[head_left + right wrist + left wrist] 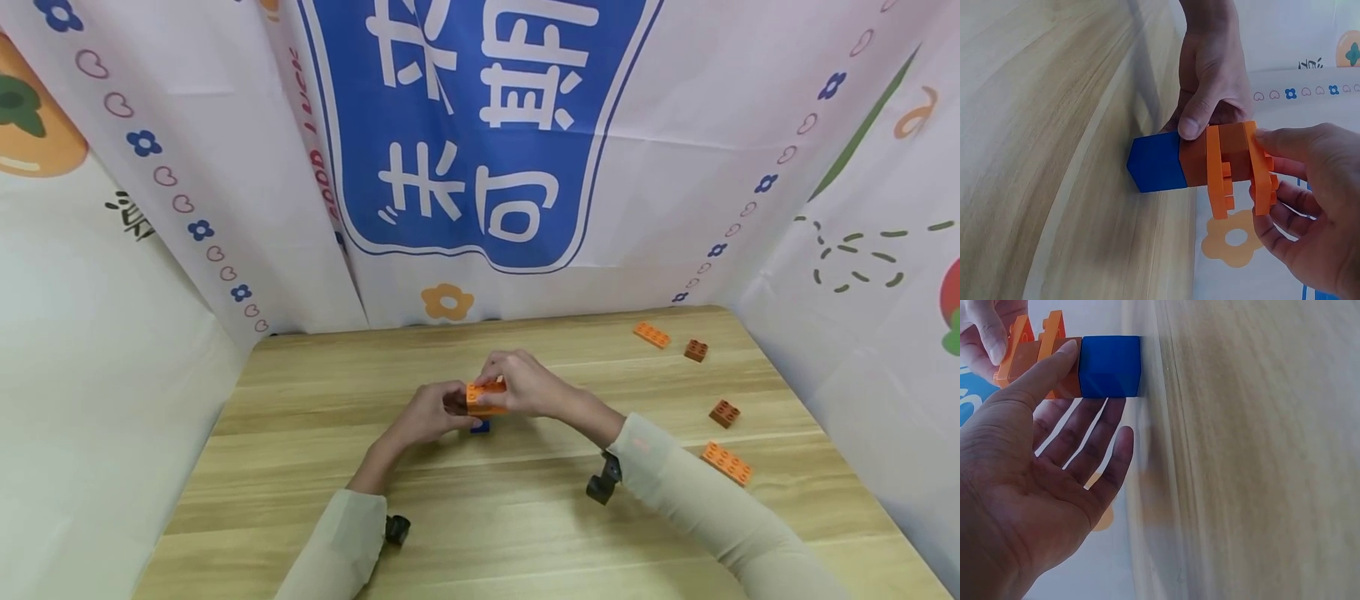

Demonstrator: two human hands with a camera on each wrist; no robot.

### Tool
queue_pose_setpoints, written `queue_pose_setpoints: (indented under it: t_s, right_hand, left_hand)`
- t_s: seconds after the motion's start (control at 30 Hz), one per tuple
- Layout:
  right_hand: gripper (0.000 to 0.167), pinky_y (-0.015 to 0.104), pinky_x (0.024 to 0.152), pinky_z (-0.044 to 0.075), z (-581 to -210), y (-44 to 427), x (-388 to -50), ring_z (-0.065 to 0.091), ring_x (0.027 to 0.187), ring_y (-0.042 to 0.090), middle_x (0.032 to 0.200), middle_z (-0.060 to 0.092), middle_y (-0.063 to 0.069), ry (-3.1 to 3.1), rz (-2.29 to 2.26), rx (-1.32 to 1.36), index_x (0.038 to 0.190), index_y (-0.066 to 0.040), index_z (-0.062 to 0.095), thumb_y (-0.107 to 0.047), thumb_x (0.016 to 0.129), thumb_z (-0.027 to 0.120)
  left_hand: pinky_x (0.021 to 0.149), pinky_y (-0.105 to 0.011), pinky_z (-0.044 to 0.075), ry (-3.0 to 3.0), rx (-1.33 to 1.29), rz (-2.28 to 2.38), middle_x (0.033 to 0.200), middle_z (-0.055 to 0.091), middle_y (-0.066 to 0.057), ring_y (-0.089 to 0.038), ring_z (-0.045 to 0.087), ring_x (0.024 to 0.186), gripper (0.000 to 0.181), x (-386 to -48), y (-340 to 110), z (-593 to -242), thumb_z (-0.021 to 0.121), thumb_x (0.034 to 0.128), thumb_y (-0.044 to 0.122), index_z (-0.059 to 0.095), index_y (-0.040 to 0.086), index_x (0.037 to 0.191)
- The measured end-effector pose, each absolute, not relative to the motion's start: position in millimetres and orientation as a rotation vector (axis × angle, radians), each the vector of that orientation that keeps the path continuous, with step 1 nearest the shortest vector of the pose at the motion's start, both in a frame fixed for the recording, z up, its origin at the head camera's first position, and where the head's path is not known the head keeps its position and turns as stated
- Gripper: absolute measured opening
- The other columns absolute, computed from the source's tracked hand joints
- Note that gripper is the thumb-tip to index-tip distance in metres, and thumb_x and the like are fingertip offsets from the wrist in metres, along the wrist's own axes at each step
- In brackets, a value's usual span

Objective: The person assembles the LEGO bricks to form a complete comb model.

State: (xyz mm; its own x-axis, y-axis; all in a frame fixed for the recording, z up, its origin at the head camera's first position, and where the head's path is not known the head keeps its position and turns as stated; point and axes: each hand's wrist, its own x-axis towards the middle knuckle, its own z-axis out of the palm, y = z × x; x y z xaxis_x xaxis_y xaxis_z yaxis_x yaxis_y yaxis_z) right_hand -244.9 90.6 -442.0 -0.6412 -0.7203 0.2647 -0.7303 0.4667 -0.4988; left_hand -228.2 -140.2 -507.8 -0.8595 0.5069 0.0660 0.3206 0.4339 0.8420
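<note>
A stack of building bricks stands near the middle of the table. Its base is a blue block [1155, 164], followed upward by a brown brick [1194, 169], a thin orange brick [1215, 175], another brown brick [1234, 153] and a top orange brick [1262, 181]. Both orange bricks jut out past the stack's side. With thumb and fingers on opposite sides, my left hand [431, 414] holds the stack around the lower brown brick. My right hand [525, 385] grips the top orange brick, thumb on one edge and fingers about the other.
On the table's right side lie two loose orange bricks [652, 335] [726, 463] and two small brown bricks [696, 350] [724, 413]. A printed cloth [630, 192] hangs behind the wooden table [480, 533] and along both sides.
</note>
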Motion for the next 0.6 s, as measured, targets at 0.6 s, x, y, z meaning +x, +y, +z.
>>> queue_pose_setpoints:
  t_s: [0.6]
  right_hand:
    - [0.024,0.027,0.083,0.057,-443.9,92.2,-241.7,0.068,0.097,0.015,0.108,0.075,0.004,-2.694,0.929,1.267,0.113,-0.007,0.081,-0.02,0.094,0.084]
  left_hand:
    - [0.084,-0.029,0.061,2.491,0.687,1.41,0.107,0.076,-0.003,-0.016,0.073,0.097,0.022,-222.4,-139.5,-505.5,0.084,0.0939,0.017,0.073,0.01,0.112]
